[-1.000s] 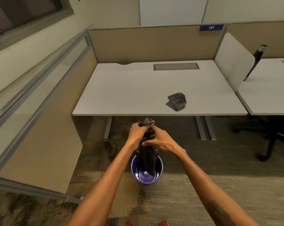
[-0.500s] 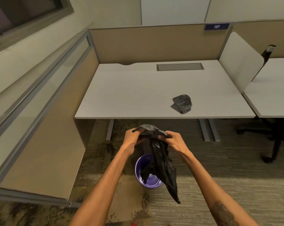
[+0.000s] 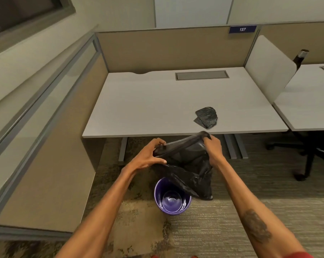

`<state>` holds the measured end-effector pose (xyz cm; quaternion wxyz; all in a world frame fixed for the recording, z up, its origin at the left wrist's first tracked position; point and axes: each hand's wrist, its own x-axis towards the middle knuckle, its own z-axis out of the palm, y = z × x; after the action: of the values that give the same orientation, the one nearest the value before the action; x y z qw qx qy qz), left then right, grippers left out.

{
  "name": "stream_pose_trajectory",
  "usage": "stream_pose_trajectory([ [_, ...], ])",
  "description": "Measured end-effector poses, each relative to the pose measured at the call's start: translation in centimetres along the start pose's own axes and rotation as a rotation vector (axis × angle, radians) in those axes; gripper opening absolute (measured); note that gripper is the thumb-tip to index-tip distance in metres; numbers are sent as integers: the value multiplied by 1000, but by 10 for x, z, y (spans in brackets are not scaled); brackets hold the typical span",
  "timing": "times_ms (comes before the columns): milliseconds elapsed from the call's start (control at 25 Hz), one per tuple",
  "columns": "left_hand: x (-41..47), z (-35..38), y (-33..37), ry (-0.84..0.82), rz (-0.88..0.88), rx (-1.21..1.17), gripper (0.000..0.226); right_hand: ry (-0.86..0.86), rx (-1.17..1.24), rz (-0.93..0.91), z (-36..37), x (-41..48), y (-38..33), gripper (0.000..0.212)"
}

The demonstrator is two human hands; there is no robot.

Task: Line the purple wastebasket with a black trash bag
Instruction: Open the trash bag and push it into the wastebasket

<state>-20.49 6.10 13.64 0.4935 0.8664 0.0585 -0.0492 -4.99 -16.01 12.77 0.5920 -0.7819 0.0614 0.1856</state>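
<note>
The purple wastebasket (image 3: 172,200) stands on the carpet below my hands, its inside bare and shiny. Above it hangs a black trash bag (image 3: 191,168), stretched wide at its top edge between both hands. My left hand (image 3: 152,155) grips the bag's left end. My right hand (image 3: 212,146) grips the right end, a little higher and farther out. The bag's lower part droops over the basket's far right rim and hides it.
A white desk (image 3: 157,108) stands just beyond the basket, with a folded pile of black bags (image 3: 206,117) near its front right. A second desk (image 3: 310,105) and an office chair base (image 3: 306,161) are at the right. Cubicle partitions close the left and back.
My hands have drawn apart, spreading the bag's top from a bunched strip into a wide band. The bag's lower end has lifted out of the basket and swung to the right.
</note>
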Motion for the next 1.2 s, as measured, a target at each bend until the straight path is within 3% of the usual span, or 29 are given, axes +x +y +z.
stream_pose_trajectory([
  [80, -4, -8, -6, 75, 56, -89, 44, -101, 82, 17, -6, 1, -12, 17],
  [200, -8, -23, -26, 340, -32, -349, 41, -426, 225, -49, -27, -1, -17, 34],
  [240, -10, -28, -33, 346, -55, -317, 44, -516, 120, -146, -33, -4, -17, 31],
  [360, -12, -35, -46, 295, -80, 24, 44, -660, -572, -455, -37, -3, -6, 27],
  [480, -6, -31, -49, 127, 72, 312, 35, -523, -981, -481, -28, 3, 17, 27],
  [560, -1, -18, -57, 36, 161, 613, 27, -354, -1033, -446, -27, 5, 36, 30],
  [600, 2, -11, -63, 79, 174, 689, 27, -312, -1024, -423, -27, 7, 45, 31],
  [680, 3, -1, -73, 125, 133, 702, 31, -267, -1013, -365, -31, 13, 62, 30],
  [840, 5, 13, -105, -109, 291, 812, 36, -207, -1104, -192, -49, 37, 92, 27],
  [1080, 26, 48, -136, -146, 326, 807, 58, -89, -1047, -31, -58, 89, 126, 28],
  [1200, 39, 66, -154, -162, 300, 764, 52, -82, -977, 45, -46, 116, 149, 29],
])
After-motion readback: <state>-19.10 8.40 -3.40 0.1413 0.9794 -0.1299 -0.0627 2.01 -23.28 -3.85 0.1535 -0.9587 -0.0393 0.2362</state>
